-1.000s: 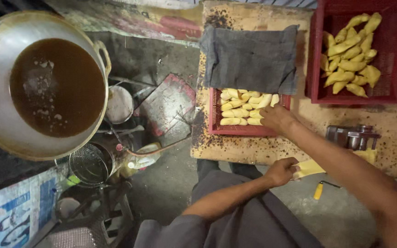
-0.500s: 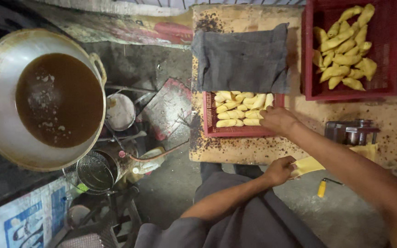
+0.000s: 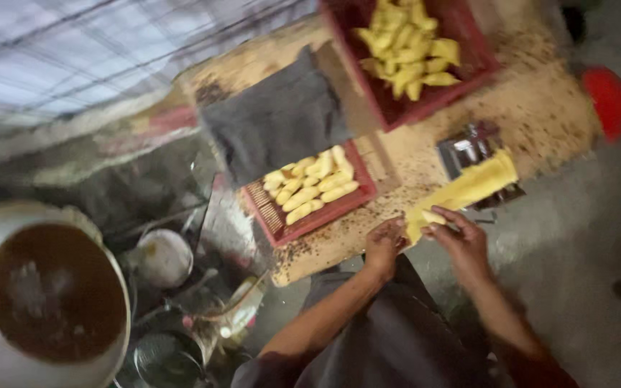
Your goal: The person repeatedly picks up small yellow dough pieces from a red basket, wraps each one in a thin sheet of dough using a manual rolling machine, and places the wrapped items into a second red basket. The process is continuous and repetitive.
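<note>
Both hands [image 3: 425, 241] — on yellow dough strip [image 3: 465, 190], beside red tray [image 3: 282, 219]

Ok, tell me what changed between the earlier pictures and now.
The right hand left the near red tray of yellow pieces and came to the yellow sheet at the table edge. The left hand stayed at that sheet's end; both now work it. The trays, grey cloth and pan of oil stayed put.
</note>
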